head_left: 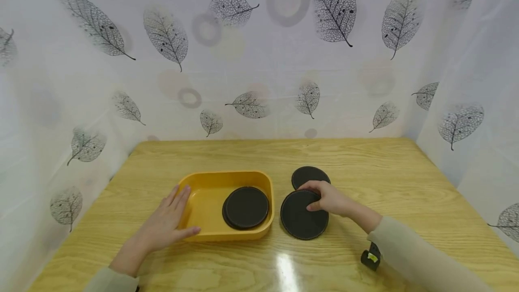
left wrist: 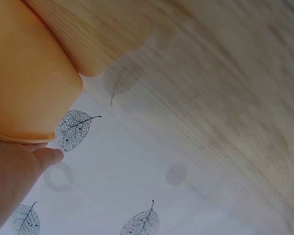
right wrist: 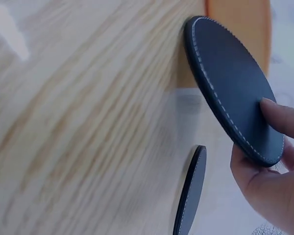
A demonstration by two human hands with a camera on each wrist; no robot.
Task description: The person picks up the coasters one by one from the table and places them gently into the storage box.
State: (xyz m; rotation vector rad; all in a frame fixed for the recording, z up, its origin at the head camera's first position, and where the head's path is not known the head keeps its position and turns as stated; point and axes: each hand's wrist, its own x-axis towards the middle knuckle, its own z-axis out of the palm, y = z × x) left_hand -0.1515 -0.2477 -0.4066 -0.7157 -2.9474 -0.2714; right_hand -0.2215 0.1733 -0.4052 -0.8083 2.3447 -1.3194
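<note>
My right hand (head_left: 326, 197) pinches a black round coaster (head_left: 301, 220) with pale stitching round its edge, just right of the yellow tray (head_left: 202, 213). In the right wrist view the thumb lies on this coaster's (right wrist: 230, 73) face, fingers beneath, and it appears raised off the table. A second coaster (head_left: 308, 175) lies flat behind it, partly covered. Inside the tray's right half, two coasters (head_left: 247, 207) overlap in a stack. My left hand (head_left: 164, 226) rests on the tray's left end, fingers extended over the rim and thumb along the near side.
The wood-grain table (head_left: 227, 274) carries all of this. A white curtain (head_left: 259, 62) printed with leaves encloses its back and sides. At my right wrist hangs a small black device (head_left: 371, 257).
</note>
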